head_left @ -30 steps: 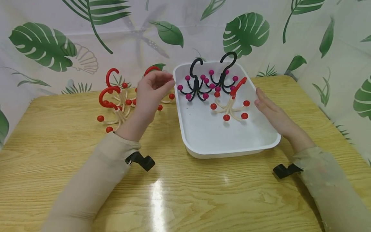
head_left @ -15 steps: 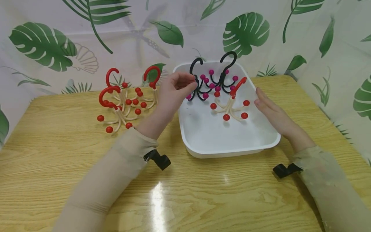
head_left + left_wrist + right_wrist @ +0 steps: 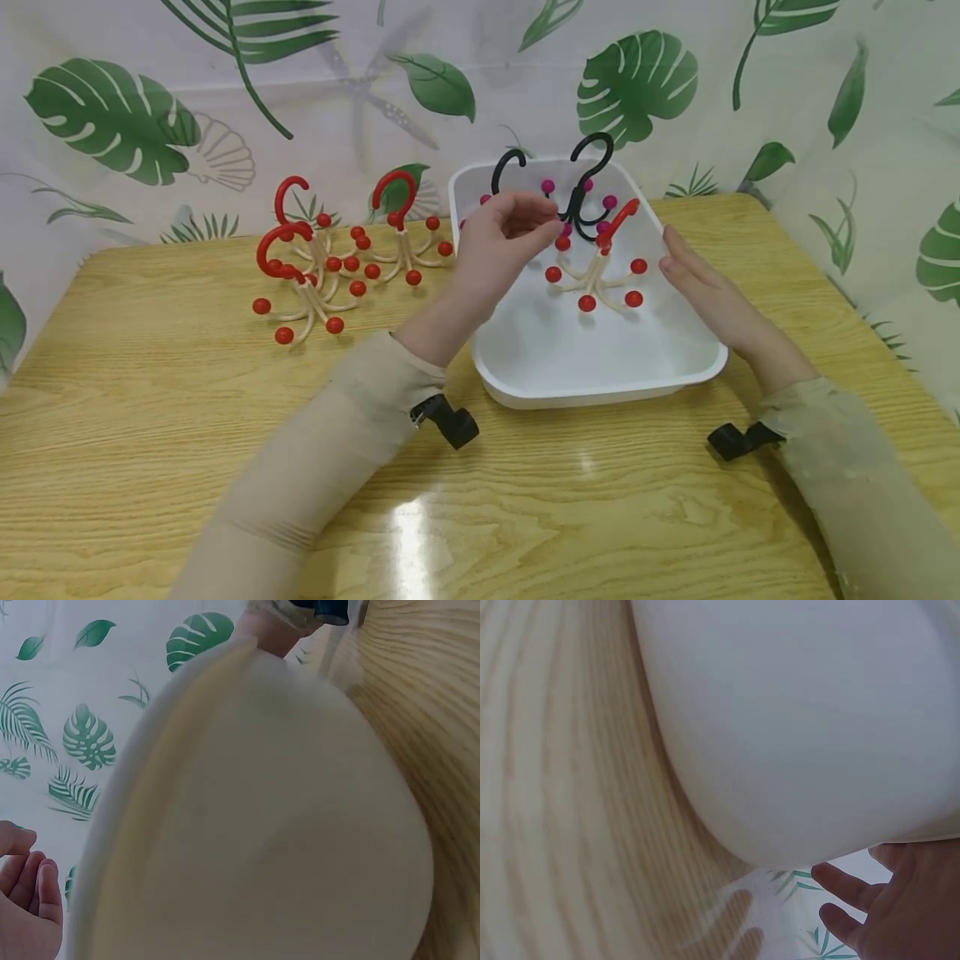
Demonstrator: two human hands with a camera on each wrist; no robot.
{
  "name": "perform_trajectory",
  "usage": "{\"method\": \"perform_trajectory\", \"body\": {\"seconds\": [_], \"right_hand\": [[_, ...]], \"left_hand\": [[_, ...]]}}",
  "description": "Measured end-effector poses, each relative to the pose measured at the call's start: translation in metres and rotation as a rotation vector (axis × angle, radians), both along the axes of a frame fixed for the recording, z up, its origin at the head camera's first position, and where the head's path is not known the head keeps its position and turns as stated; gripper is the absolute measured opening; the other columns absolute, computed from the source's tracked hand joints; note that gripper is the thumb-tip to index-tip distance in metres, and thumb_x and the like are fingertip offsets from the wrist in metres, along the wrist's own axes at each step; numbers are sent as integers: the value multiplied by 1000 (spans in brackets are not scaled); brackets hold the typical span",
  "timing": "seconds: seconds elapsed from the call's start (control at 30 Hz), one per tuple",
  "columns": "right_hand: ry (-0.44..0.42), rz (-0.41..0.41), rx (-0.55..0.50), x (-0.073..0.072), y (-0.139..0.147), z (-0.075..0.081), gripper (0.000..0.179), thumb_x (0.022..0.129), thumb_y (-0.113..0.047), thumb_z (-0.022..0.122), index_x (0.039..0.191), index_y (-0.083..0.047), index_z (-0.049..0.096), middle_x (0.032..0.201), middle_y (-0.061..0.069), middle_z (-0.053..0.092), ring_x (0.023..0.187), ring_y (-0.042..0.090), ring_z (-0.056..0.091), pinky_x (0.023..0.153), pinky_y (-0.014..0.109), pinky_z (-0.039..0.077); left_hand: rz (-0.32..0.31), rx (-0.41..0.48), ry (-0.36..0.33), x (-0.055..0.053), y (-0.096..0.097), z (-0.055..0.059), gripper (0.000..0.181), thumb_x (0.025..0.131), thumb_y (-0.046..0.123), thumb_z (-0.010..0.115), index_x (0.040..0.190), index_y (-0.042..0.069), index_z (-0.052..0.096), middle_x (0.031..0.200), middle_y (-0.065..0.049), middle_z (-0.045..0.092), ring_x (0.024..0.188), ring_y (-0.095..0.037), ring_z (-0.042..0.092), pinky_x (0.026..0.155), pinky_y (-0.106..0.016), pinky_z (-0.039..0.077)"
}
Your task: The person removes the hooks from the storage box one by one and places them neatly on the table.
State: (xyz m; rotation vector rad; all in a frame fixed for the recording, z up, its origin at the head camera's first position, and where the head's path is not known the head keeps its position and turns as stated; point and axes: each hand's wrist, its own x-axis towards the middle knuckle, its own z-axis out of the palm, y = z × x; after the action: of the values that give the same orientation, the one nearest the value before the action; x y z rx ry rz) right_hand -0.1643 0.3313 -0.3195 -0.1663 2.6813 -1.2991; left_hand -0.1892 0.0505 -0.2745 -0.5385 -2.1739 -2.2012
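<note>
My left hand [image 3: 498, 250] hangs over the left side of a white plastic tub [image 3: 555, 354], fingers loosely curled, with nothing seen between them. It covers most of a black claw hanger [image 3: 496, 179] with pink ball tips. A second black claw hanger [image 3: 576, 202] stands behind it in the tub. Closest to the fingertips, a cream claw hanger [image 3: 596, 271] with a red hook and red balls stands inside. My right hand [image 3: 708, 292] rests its straight fingers along the tub's right rim. The left wrist view shows the left hand [image 3: 30, 915] at its edge, bent fingers holding nothing visible.
Left of the tub, a group of red-hooked cream claw hangers stands on the wooden table [image 3: 187, 400]: one in front [image 3: 307, 304], one behind [image 3: 279, 200], one nearer the tub [image 3: 401, 237]. A leaf-print cloth [image 3: 517, 75] hangs behind the table.
My left hand has moved right from above the table hangers to over the tub, uncovering the hangers on the left and covering the left black one. The right hand has stayed at the rim.
</note>
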Motion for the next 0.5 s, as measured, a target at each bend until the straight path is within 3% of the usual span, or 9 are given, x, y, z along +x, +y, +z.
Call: {"method": "perform_trajectory", "body": {"seconds": [0.13,0.5], "right_hand": [[13,9,-12,0,1,-1,62,102,-45,30,153,-23,3,158,-5,-7,143,17,-11,113,51,-3],[17,14,-21,0,0,0,62,102,-43,29,153,-21,3,158,-3,-8,143,18,-13,113,50,-6]], "left_hand": [[-26,-29,-8,1,10,-2,20,88,10,69,108,7,64,100,-3,64,92,-13,59,81,-19,51],[-89,-59,-23,3,30,-11,21,89,10,68,108,6,63,100,-3,63,90,-12,58,80,-17,49]]}}
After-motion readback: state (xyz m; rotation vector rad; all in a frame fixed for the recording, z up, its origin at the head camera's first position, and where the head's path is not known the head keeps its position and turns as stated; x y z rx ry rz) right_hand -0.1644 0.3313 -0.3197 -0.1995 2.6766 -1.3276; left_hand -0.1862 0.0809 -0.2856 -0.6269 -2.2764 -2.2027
